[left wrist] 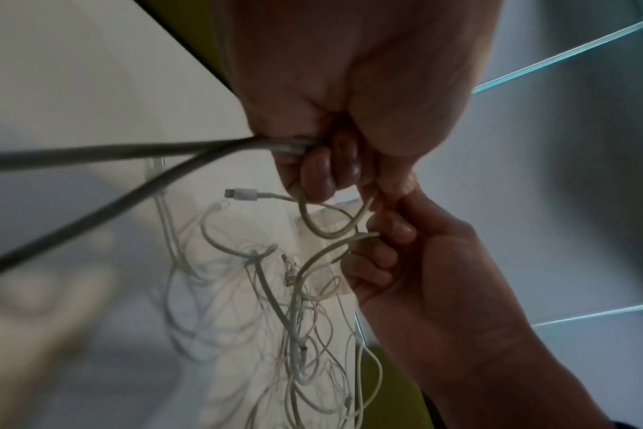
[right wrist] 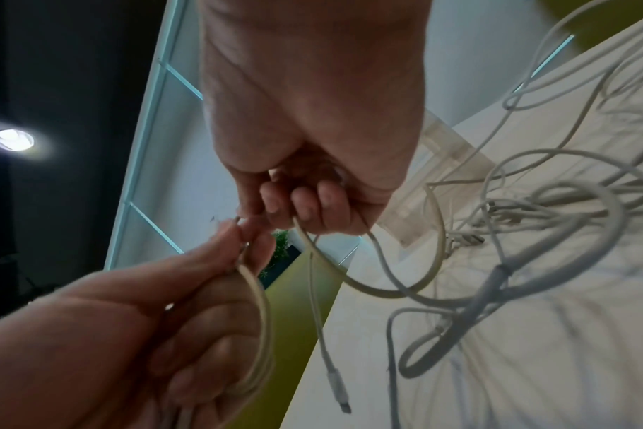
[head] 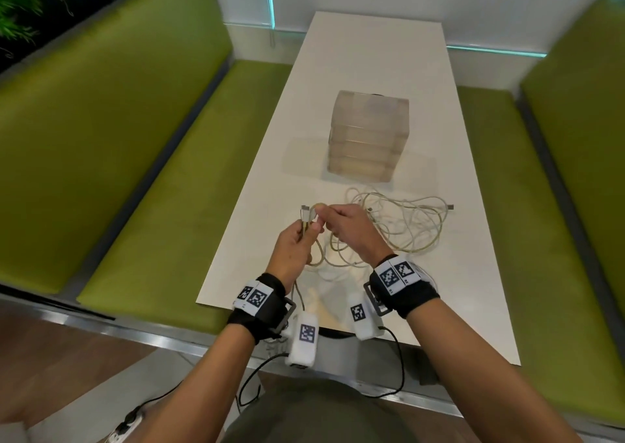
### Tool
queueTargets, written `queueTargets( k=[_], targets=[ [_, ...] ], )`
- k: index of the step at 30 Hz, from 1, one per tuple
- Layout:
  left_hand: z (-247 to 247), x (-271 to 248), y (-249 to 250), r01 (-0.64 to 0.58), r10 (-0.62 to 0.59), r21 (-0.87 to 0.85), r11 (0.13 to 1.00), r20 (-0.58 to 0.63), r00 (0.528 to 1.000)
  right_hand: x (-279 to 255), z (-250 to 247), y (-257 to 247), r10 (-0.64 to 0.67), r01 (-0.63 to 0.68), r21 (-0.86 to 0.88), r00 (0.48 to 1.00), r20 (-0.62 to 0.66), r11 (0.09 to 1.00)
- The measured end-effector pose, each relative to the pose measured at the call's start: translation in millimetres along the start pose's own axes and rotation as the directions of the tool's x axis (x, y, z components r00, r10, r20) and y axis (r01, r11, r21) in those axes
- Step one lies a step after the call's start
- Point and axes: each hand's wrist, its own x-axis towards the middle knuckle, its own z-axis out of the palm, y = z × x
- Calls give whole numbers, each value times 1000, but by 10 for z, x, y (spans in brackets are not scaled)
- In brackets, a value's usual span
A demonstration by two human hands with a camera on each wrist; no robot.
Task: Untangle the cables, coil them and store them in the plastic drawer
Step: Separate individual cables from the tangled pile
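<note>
Cable (head: 313, 226) at lower centre is gripped in the left hand (head: 294, 250) and pinched by the right hand (head: 351, 231); even loops should be fed, kept clear of the tangle (head: 402, 226) below the drawer (head: 367, 138).

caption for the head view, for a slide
Both hands, left hand and right hand, grip a cable beside the tangle.

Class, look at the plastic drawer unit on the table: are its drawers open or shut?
Shut. In the head view all the drawer fronts of the drawer unit sit flush in one stack, none pulled out; the cables lie on the table in front.
</note>
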Motion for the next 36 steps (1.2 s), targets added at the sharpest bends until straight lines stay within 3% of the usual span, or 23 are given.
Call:
queueTargets(
  k=[6, 9, 12, 16, 20, 23, 28, 32, 36],
  targets=[
    [9, 41, -9, -10, -25, -215, 977, -156, 987, -35, -19, 109, -26, 31, -94, 998, 51, 995],
    [-63, 95, 61, -64, -18, -393, 917, -201, 979, -65, -27, 250, 8, 40, -259, 983, 182, 965],
    [-194, 166, 189, -132, -32, -503, 854, -304, 952, -107, -58, 381, 130, -3, -377, 942, 311, 926],
    [-457, 209, 276, -253, 12, -443, 860, -478, 878, -93, -274, 549, 84, 8, -391, 972, 219, 920],
    [-575, 162, 266, -299, 22, -430, 852, -540, 841, 39, -484, 595, 82, -48, -402, 995, 66, 914],
    [-525, 159, 206, -215, -10, -400, 891, -490, 872, 47, -553, 552, 58, -51, -382, 998, 6, 923],
    [-192, 99, 38, -2, -18, -69, 998, -298, 954, -14, -409, 403, -124, 153, -389, 987, 98, 909],
    [39, 49, -29, 54, -49, 28, 998, -161, 986, -74, -270, 282, -237, 278, -375, 960, 151, 885],
    [76, 8, -30, 39, -39, 14, 999, 26, 999, -86, -268, 233, -218, 238, -340, 971, 97, 910]
  ],
)
